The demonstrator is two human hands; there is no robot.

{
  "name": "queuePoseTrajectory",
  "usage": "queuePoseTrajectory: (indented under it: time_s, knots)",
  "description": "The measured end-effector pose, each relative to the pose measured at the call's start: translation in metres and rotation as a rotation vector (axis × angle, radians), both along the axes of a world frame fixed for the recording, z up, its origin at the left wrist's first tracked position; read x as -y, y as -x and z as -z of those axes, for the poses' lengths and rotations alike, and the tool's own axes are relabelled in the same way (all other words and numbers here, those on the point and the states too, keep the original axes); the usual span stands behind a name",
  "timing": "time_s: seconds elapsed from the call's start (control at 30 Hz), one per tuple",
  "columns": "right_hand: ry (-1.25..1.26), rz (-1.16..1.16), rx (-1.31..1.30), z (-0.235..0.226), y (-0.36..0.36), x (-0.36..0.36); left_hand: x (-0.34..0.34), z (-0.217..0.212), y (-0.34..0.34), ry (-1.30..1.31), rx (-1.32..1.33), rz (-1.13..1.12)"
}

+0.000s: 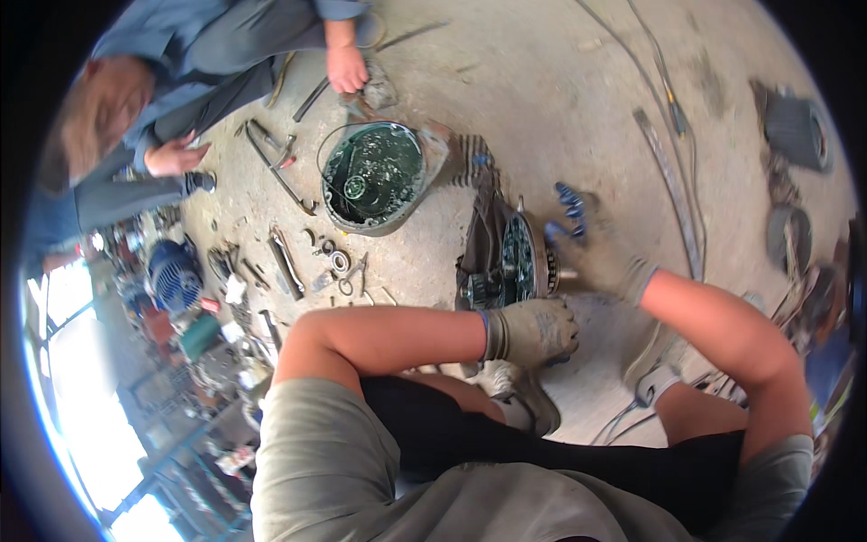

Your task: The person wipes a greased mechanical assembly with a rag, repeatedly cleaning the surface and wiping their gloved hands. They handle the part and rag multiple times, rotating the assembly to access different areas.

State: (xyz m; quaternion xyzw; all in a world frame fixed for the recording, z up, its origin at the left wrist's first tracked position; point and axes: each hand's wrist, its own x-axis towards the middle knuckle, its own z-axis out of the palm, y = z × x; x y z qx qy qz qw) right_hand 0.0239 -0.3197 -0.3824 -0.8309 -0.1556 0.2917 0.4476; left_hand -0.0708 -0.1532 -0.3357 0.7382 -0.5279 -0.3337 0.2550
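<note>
A round machine part (517,257) stands on edge on the floor, its inner face smeared dark green and a toothed ring along its right side. My left hand (533,331), in a grey-beige work glove, is closed in front of its lower end; whatever lies inside the fingers is hidden. To the right of the part, my gloved right hand (601,255) is blurred by motion, with bluish fingers held apart and nothing seen in them. A dark cloth (477,237) lies against the part's left side.
Beyond stands a round housing (417,203) coated with dark green, wet-looking liquid. A co-worker's hand (347,70) is by a rag (380,88). Bearing rings (340,261) and tools lie left, near a blue motor (174,272). A metal bar (666,185) and cables lie right.
</note>
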Motion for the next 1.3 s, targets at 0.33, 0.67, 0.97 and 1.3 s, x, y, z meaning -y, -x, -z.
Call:
queuePoseTrajectory:
  time_s: [0.33, 0.67, 0.97, 1.3]
  knots:
    - [0.432, -0.214, 0.256, 0.014, 0.002, -0.128, 0.022, 0.015, 0.035, -0.086, 0.114, -0.437]
    - [0.338, -0.15, 0.386, 0.006, 0.012, -0.125, 0.062, -0.004, 0.073, -0.12, 0.265, -0.874]
    - [0.323, -0.226, 0.472, 0.014, 0.029, -0.123, 0.058, -0.016, 0.116, -0.194, -0.068, -1.232]
    - [0.267, -0.112, 0.4, 0.015, 0.014, -0.125, 0.06, -0.002, 0.114, -0.24, -0.11, -1.359]
